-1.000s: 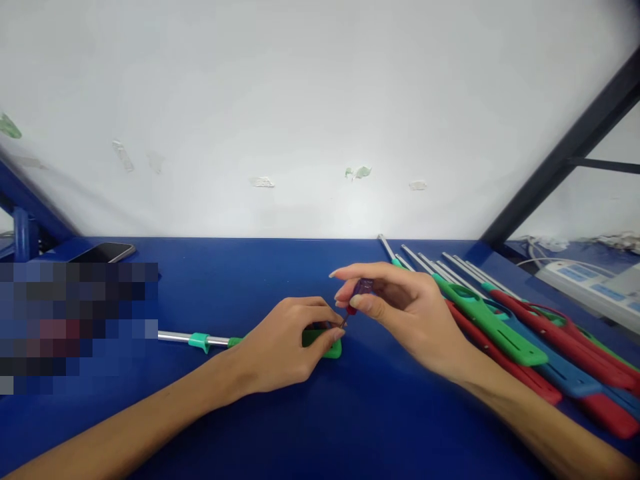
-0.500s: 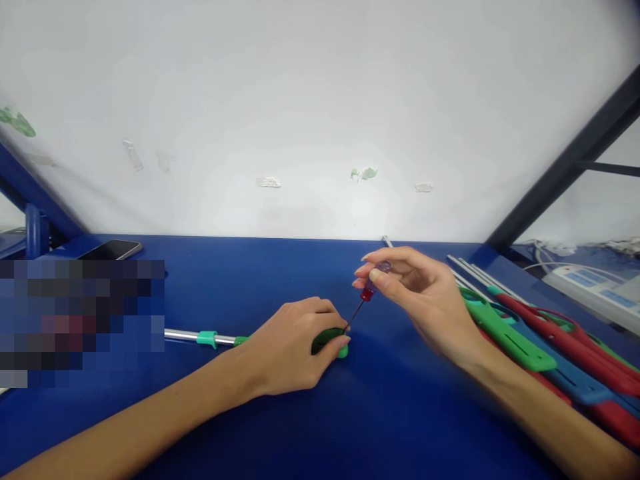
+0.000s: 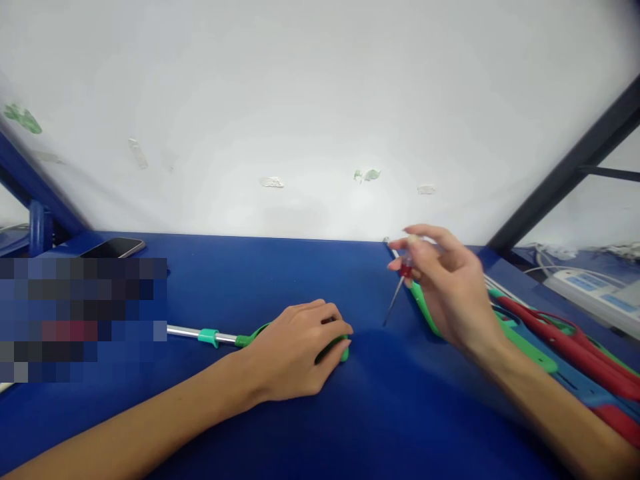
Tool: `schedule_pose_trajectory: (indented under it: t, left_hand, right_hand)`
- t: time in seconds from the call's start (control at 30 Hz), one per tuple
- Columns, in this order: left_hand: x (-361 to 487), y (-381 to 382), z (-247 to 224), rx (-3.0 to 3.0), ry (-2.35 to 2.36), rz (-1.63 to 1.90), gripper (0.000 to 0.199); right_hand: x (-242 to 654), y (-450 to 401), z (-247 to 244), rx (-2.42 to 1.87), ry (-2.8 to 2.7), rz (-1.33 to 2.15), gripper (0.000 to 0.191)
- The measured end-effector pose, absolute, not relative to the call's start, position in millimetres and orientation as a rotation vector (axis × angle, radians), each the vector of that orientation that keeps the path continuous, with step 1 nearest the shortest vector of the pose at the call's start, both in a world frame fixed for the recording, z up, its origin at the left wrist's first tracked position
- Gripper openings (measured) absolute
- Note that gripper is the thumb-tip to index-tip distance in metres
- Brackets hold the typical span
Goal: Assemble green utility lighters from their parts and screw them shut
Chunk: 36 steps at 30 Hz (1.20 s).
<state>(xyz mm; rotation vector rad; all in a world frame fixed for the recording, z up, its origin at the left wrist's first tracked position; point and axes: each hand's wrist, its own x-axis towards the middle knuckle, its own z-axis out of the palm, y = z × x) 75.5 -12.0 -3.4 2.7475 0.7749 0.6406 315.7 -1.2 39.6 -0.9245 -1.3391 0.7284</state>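
My left hand lies closed over a green long-neck lighter flat on the blue table, its thumb and fingers around the rear of the body. Most of the body is hidden under the palm. The lighter's silver tube, with a teal collar, points left. My right hand grips a small screwdriver by its clear and red handle. Its thin shaft slants down to the left, and the tip is apart from the lighter. Behind the right hand lies another green lighter, partly covered.
Several red, blue and green long-neck lighters lie in a pile at the right. A phone rests at the back left, near a blurred patch. A white power strip is beyond the dark frame post. A white wall closes off the back.
My right hand has moved right and slightly up, drawing the screwdriver's tip away from the lighter. The left hand has stayed on the lighter.
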Motion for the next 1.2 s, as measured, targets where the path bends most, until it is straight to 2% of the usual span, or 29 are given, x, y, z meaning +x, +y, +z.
schedule_pose_trajectory:
  t: [0.2,0.4,0.6,0.77,0.97,1.2]
  left_hand:
    - [78.9,-11.0,-9.0,2.894,0.729,0.67,0.026]
    - [67.1,-8.3,-2.2,2.89,0.777,0.684,0.024]
    - [27.7,-15.0,9.9,2.872,0.879,0.586,0.032]
    - [22.2,-13.4,0.1,2.878,0.913,0.513,0.03]
    - [27.9,-6.3,-15.4,2.859,1.03,0.56,0.046]
    - [20.6,3.2,-10.3,2.809,1.259,0.606,0.05]
  right_hand:
    - [307.7,2.6,26.3,-1.072,-1.531,0.824,0.036]
    - [306.4,9.2,7.9,-1.232,-1.808,0.85,0.032]
    - [307.2,13.9,-5.9,-1.344,-1.973,0.608,0.029]
    - [308.0,9.9,-2.9,-1.3,-2.12,0.379,0.027]
    - [297.5,-9.3,7.2,-1.029,-2.475,0.38,0.038]
    - [306.3,1.6,-1.0,-1.076,-2.468,0.216,0.031]
